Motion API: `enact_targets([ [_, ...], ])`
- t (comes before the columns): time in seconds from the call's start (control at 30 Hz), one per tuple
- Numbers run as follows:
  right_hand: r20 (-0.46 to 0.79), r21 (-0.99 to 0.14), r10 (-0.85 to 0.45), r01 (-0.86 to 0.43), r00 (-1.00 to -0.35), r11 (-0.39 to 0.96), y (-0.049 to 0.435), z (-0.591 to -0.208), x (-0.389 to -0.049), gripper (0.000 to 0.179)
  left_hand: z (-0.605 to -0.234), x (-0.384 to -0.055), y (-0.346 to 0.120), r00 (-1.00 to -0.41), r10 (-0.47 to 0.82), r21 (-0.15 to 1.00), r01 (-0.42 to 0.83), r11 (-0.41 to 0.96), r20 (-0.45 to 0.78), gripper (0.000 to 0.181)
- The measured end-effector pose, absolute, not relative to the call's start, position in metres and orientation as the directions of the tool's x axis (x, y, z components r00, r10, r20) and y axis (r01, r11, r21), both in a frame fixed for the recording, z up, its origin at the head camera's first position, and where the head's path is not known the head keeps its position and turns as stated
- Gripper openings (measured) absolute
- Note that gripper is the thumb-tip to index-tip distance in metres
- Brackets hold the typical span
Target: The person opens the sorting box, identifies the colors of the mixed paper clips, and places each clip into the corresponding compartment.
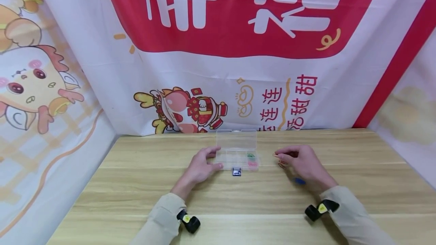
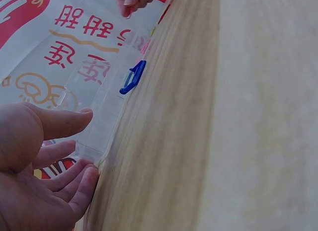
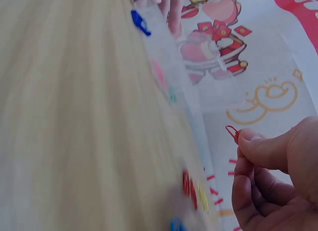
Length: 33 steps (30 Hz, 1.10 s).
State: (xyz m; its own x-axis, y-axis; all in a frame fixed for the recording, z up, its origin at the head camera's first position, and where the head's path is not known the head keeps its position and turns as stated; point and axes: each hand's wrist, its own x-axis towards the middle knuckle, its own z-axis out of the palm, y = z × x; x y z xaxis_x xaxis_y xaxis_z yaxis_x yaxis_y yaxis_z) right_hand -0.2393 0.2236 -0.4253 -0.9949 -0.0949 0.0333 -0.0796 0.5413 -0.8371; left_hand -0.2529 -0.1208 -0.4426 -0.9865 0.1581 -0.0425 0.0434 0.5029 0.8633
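A clear plastic compartment box (image 1: 235, 158) stands on the table, its transparent lid (image 1: 236, 140) raised at the back and a blue latch (image 1: 236, 171) at its front. My left hand (image 1: 202, 165) holds the box's left end, thumb at the front corner and fingers toward the back. Green clips (image 1: 251, 155) and pink clips (image 1: 252, 164) lie in separate compartments at the right end. To the right of the box, my right hand (image 1: 304, 160) pinches a red paper clip (image 3: 231, 132) between thumb and index finger, raised off the table.
Below my right hand lie red clips (image 3: 189, 189), with yellow clips (image 3: 202, 196) beside them and blue clips (image 1: 299, 181) closer to me. A printed cloth (image 1: 190, 71) hangs behind the table's back edge.
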Motion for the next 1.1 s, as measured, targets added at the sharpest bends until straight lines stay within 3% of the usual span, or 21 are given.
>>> enact_targets([
  [0.3,0.134,-0.779,-0.175,-0.213,-0.975,0.589,0.194,-0.415,-0.249,0.020,-0.441,-0.253,-0.120,-0.986,0.164,0.862,0.055,0.504,-0.033,0.063],
  [0.87,0.110,-0.812,-0.160,-0.181,-0.981,0.554,0.139,-0.418,-0.264,0.010,-0.441,-0.252,-0.120,-0.986,0.163,0.864,0.059,0.500,-0.027,0.062],
  [1.1,0.152,-0.778,-0.178,-0.229,-0.972,0.586,0.127,-0.424,-0.269,0.008,-0.440,-0.251,-0.121,-0.986,0.165,0.866,0.065,0.495,-0.020,0.061],
])
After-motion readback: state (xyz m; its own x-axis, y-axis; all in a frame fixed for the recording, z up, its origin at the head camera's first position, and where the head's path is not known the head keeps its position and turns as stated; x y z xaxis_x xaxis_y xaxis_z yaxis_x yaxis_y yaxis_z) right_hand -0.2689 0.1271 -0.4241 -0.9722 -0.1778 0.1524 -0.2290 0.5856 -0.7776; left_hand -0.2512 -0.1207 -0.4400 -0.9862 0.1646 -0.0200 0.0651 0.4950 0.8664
